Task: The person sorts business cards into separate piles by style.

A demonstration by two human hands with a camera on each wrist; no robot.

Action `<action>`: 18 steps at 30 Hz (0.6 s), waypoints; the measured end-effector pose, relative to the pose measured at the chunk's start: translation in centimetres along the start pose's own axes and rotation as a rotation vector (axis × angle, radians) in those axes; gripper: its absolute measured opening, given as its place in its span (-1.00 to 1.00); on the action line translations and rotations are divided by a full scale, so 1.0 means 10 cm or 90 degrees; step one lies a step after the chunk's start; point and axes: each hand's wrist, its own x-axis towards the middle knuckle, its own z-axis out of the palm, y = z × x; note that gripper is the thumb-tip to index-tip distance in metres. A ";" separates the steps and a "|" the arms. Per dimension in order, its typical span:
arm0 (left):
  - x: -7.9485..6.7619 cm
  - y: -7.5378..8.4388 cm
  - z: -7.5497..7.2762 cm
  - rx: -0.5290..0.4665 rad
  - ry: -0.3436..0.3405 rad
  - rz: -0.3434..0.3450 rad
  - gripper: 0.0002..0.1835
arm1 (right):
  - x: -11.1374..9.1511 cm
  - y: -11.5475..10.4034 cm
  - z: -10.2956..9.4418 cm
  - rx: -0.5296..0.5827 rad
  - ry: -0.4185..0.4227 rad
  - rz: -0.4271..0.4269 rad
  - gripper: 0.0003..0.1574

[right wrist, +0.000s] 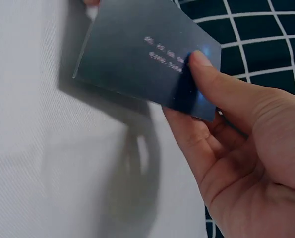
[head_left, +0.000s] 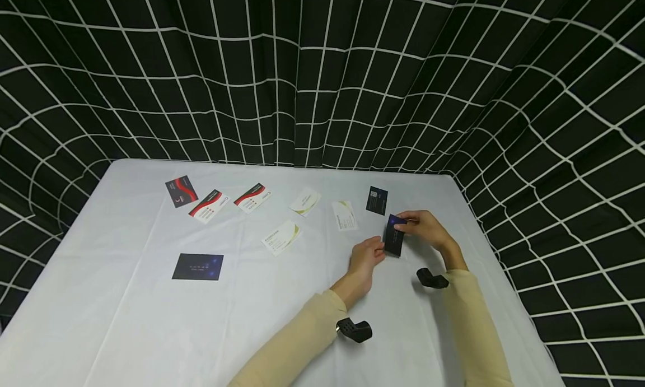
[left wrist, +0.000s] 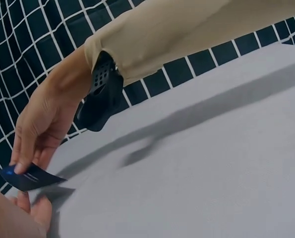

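I find the dark blue card (head_left: 393,240) tilted over the bench (head_left: 126,325) between the left hand (head_left: 364,260) and right hand (head_left: 427,230), long axis running near to far. The right pinches its far end; the left is at its left edge, whether gripping I cannot tell.

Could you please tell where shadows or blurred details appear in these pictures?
Left wrist view: the right sleeve throws a soft shadow across the cloth; right wrist view: the held card shades the cloth, its print blurred; head view: same print unreadably small.
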 end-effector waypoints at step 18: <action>-0.11 0.29 -0.53 -0.057 0.043 0.047 -0.64 | -0.24 -0.45 0.47 0.262 0.010 0.069 -0.40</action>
